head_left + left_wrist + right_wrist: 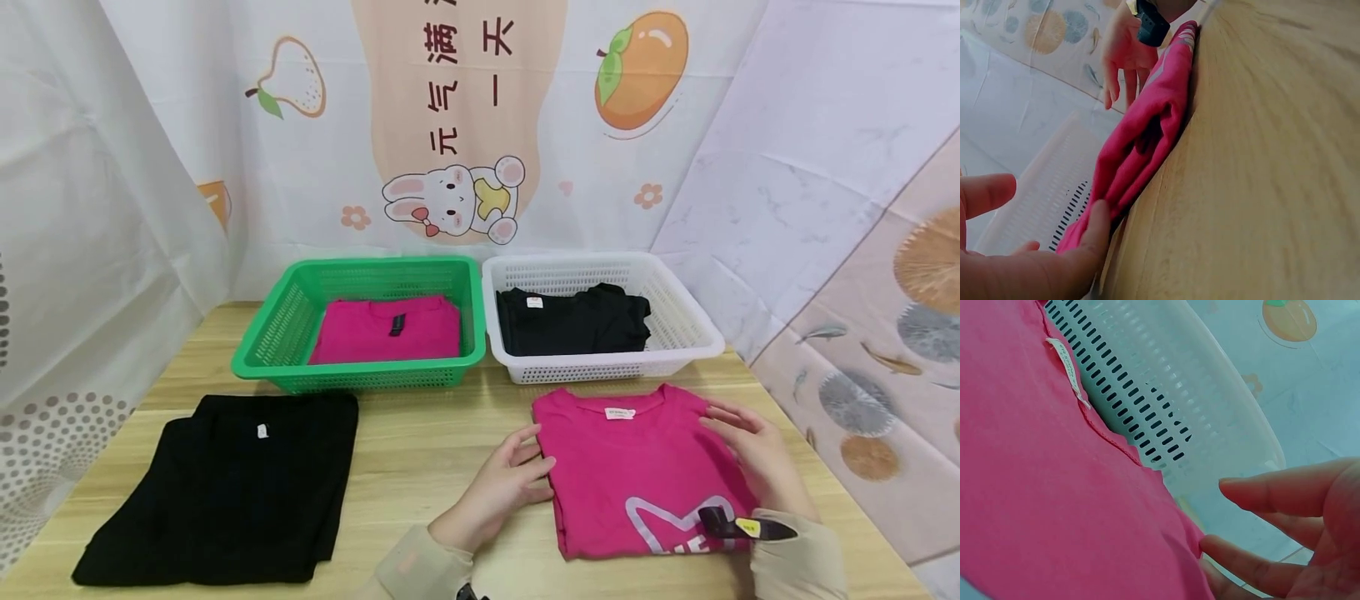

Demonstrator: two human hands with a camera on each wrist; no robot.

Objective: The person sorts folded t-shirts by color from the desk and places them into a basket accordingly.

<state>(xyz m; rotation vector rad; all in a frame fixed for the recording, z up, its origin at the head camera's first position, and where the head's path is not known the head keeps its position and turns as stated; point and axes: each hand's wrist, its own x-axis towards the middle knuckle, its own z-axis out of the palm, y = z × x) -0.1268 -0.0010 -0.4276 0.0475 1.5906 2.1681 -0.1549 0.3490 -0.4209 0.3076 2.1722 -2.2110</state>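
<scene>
On my feed, a folded magenta T-shirt [630, 467] lies flat at the right of the wooden desk [427, 467], its collar just short of the white basket [607, 369]. The left hand [498, 483] touches the shirt's left edge and the right hand [757, 454] its right shoulder; I see both grips loose, fingers extended and closed on nothing. Bare wood runs from the left hand to a folded black T-shirt [232, 492]; on the right, the desk's edge passes close to the forearm.

The neck label [619, 413] carries small print I cannot make out, and a dark wrist device [720, 523] with a yellow sticker hangs over the chest print [652, 525], hiding part of its lettering. The cloth backdrop [300, 192] reads 元气满 and 一天, with another character cut off at the top, above a cartoon rabbit [453, 200].

Behind, the white basket holds a black garment [570, 325], and the green basket [360, 373] beside it a magenta garment [360, 333] with a black label [397, 325]. The two baskets block the far side.
</scene>
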